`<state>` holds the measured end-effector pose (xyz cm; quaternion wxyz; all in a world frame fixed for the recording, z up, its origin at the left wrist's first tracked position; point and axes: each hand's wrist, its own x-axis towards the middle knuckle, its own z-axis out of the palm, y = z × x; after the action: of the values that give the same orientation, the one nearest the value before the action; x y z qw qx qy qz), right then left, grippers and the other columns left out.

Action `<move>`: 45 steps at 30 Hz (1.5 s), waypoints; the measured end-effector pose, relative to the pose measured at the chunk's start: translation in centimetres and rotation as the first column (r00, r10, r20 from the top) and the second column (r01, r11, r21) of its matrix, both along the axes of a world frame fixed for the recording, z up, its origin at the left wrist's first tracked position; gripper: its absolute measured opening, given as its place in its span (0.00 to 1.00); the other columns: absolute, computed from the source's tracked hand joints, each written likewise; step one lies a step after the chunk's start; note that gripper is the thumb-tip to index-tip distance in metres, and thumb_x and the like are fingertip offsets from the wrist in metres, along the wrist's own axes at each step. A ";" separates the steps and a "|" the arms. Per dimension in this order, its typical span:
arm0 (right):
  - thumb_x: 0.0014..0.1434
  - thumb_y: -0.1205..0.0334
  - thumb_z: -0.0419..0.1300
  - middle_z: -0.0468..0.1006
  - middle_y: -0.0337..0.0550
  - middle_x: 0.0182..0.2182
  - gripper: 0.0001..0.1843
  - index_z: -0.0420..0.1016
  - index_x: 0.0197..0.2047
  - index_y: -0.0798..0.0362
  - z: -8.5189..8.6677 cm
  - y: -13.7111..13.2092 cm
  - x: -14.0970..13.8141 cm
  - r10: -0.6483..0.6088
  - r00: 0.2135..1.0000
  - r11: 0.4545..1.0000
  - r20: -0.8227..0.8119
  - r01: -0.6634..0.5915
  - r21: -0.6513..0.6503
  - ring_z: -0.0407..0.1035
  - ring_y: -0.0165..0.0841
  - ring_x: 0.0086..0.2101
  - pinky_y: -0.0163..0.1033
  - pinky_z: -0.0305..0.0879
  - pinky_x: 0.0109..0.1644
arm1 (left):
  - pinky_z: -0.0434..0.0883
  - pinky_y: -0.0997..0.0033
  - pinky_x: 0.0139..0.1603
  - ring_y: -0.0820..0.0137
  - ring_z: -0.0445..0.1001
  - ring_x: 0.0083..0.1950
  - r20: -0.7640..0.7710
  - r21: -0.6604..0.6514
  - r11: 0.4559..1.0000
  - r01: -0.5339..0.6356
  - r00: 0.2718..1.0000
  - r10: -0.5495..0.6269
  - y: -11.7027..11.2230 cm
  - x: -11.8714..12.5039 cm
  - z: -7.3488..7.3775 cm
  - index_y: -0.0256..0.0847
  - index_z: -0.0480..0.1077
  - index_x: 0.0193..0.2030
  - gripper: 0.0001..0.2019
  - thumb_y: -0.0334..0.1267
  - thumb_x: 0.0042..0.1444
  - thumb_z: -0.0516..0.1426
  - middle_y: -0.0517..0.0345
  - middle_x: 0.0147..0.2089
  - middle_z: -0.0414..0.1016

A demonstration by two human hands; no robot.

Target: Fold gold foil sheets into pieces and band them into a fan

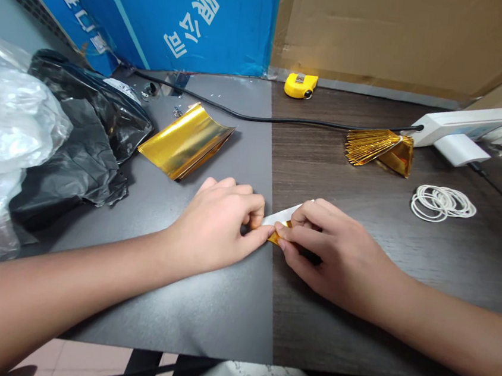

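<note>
Between my two hands lies a small piece of gold foil paper (pixel 274 237) with a white underside, partly folded and mostly covered by fingers. My left hand (pixel 220 221) pinches its left end between thumb and curled fingers. On the right part, my right hand (pixel 326 244) presses with thumb and fingertips closed on the paper. Up and to the left rests a stack of gold foil sheets (pixel 186 139), bent over at one side. A bundle of pleated gold foil (pixel 372 148), gathered at its middle, sits at the back right.
White rubber bands (pixel 443 204) lie in a loose pile at right. Behind them stands a white power strip (pixel 468 124) with a black cable (pixel 249 117) running left. A yellow tape measure (pixel 300 86) is near the cardboard box (pixel 383 40). Black plastic bags (pixel 80 146) and clear plastic (pixel 11 121) crowd the left.
</note>
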<state>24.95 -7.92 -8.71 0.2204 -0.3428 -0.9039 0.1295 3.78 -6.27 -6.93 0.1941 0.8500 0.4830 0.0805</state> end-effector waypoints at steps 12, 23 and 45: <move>0.67 0.68 0.55 0.68 0.43 0.31 0.11 0.75 0.33 0.53 0.1 0.3 0.4 0.030 1.000 0.997 -0.002 -0.030 -0.068 0.61 0.33 0.33 0.39 0.61 0.36 | 0.55 0.69 0.34 0.70 0.65 0.33 -0.050 -0.149 0.988 -0.033 0.998 0.026 1.1 -1.3 1.0 0.40 0.69 0.24 0.14 0.43 0.56 0.63 0.62 0.28 0.70; 0.65 0.69 0.56 0.69 0.44 0.31 0.11 0.75 0.32 0.53 0.1 0.4 0.5 0.038 0.999 0.997 -0.015 -0.039 -0.067 0.64 0.34 0.34 0.39 0.63 0.36 | 0.63 0.66 0.45 0.67 0.72 0.47 0.111 0.196 0.843 0.500 0.843 -0.526 2.1 -2.2 0.5 0.45 0.79 0.47 0.12 0.48 0.64 0.61 0.55 0.48 0.78; 0.68 0.62 0.57 0.74 0.50 0.46 0.13 0.80 0.51 0.51 2.7 2.2 3.5 0.415 0.894 0.905 0.169 -0.386 -0.178 0.67 0.38 0.45 0.44 0.68 0.49 | 0.63 0.58 0.57 0.58 0.73 0.56 -0.215 0.179 0.762 0.622 0.781 -0.587 0.5 -1.5 1.3 0.41 0.75 0.45 0.15 0.48 0.70 0.53 0.50 0.49 0.79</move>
<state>28.42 -5.76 -6.04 0.0712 -0.1749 -0.9615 0.1997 2.23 -5.73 -5.62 0.0694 0.9808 0.1818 0.0089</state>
